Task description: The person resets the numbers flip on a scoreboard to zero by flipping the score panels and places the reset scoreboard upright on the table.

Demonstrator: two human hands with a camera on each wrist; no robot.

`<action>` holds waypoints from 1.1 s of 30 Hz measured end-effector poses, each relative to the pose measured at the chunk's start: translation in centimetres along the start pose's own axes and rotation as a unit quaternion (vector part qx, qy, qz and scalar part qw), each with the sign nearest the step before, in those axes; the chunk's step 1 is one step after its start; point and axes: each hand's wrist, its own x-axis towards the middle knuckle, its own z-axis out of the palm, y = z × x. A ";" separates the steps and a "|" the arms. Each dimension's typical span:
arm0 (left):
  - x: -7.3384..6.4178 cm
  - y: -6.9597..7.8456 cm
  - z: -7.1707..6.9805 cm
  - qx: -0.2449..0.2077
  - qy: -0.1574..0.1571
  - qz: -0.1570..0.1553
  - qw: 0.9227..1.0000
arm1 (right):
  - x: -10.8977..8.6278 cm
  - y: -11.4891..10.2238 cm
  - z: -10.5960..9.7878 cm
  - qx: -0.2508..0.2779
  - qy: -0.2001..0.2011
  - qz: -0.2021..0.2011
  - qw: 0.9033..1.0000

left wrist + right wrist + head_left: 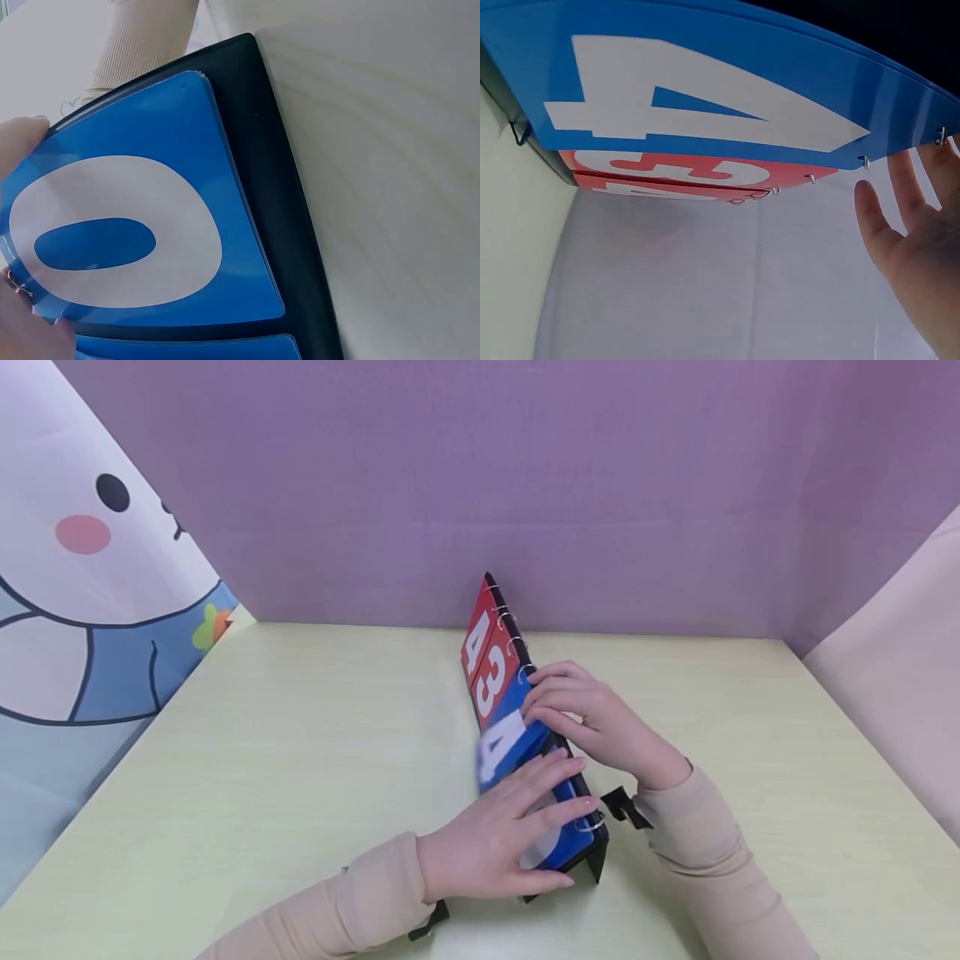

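Observation:
A flip scoreboard (513,628) with a black stand and ring-bound number cards stands tilted on the table, running away from me. My left hand (498,835) rests spread across its near end, over the blue card (187,127) with a white 0. The left thumb lies along the board's side edge and the fingertips reach the ring edge. At the ring edge, my right hand (592,718) touches the top of the other blue card (501,747), which shows a 4. This card is blurred and stands out from the board. Behind that card, the right fingers (868,210) show spread apart.
Two red cards with 4 and 3 (491,681) hang at the scoreboard's far end. The pale table (337,735) reaches back to a purple cloth wall (450,485). A cloth with a cartoon figure (82,585) hangs on the left.

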 end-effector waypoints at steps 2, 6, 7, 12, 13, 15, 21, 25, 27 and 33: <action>0.0 0.0 0.0 0.002 0.006 0.007 1.000 | 0.0 0.0 0.0 0.013 0.007 0.010 1.000; 0.0 0.0 0.0 -0.005 0.004 0.004 1.000 | -0.4 0.2 -0.3 0.060 0.049 0.073 0.994; 0.0 0.0 -0.1 -0.006 0.003 0.003 1.000 | -0.5 0.3 -0.4 0.085 0.059 0.098 0.990; -0.1 0.1 -0.1 -0.008 -0.002 -0.004 1.000 | -1.5 1.9 -0.9 0.178 0.050 0.265 0.946; -0.1 0.1 -0.1 -0.009 -0.003 -0.005 1.000 | -1.7 2.5 -0.9 0.191 0.035 0.294 0.936; -0.1 0.1 -0.1 -0.009 -0.003 -0.007 1.000 | -2.2 3.5 -0.6 0.211 0.000 0.330 0.920; -0.1 0.1 0.0 -0.006 -0.008 -0.007 1.000 | -3.7 5.4 0.3 0.281 -0.076 0.359 0.887; -0.1 0.1 0.0 -0.003 -0.005 -0.004 1.000 | -4.5 5.9 0.7 0.318 -0.111 0.375 0.864; 0.0 0.1 0.0 0.000 -0.002 -0.001 1.000 | -4.9 6.1 1.0 0.333 -0.126 0.380 0.854; 0.0 0.2 -0.1 -0.003 -0.004 -0.003 1.000 | -5.3 6.7 1.7 0.393 -0.137 0.373 0.829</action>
